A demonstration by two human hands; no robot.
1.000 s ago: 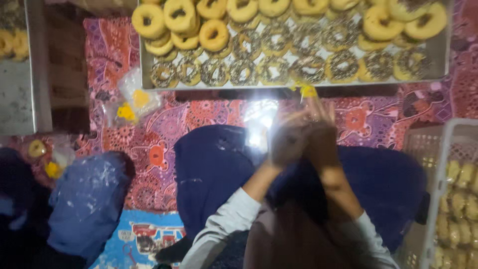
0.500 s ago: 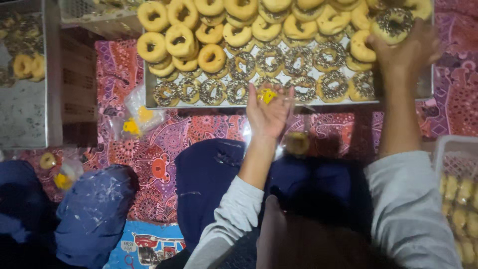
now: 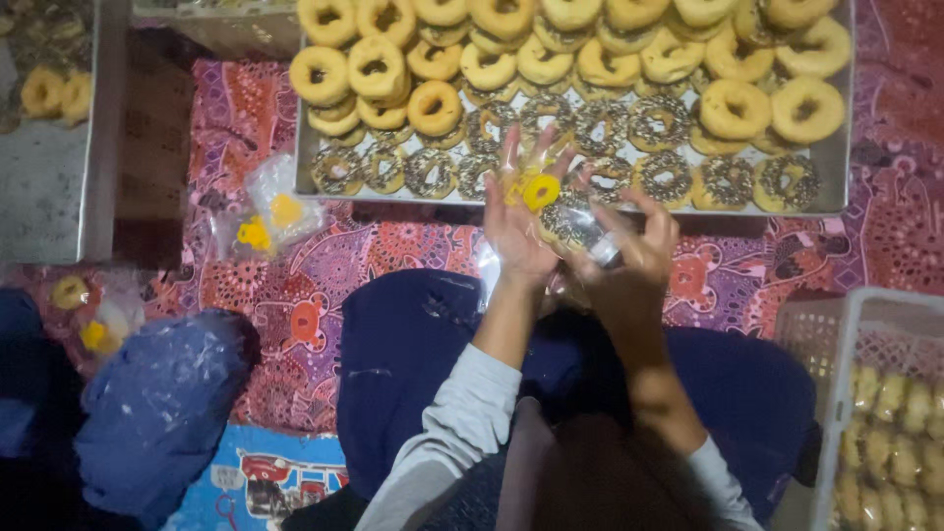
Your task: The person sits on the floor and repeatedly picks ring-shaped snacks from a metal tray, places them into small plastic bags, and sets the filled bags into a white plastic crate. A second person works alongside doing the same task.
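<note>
While the metal tray of ring doughnuts spans the far side of the patterned cloth, both hands meet just in front of its near edge, over the person's dark blue lap. On the tray, plain golden rings are heaped toward the back and the sprinkle-topped ones lie flat in the near rows, right beside the hands. A white crate holding packed pieces sits at the person's right, well apart from the work.

The left hand stands upright with its fingers spread and its palm turned toward the right hand; a clear wrapper with a yellow ring-shaped label lies against it. The right hand is curled, fingers pinching a sprinkled doughnut at its rim (the glare of the plastic blurs its outline). That doughnut lies between the two palms, touching the wrapper, on the inner side of the right hand's fingertips; as it is a ring, its flat face matters rather than any long axis, and the face is tilted toward the left palm. Both hands are equally close to it.

A loose clear bag of yellow labels rests on the cloth, left of the hands and out of reach.
</note>
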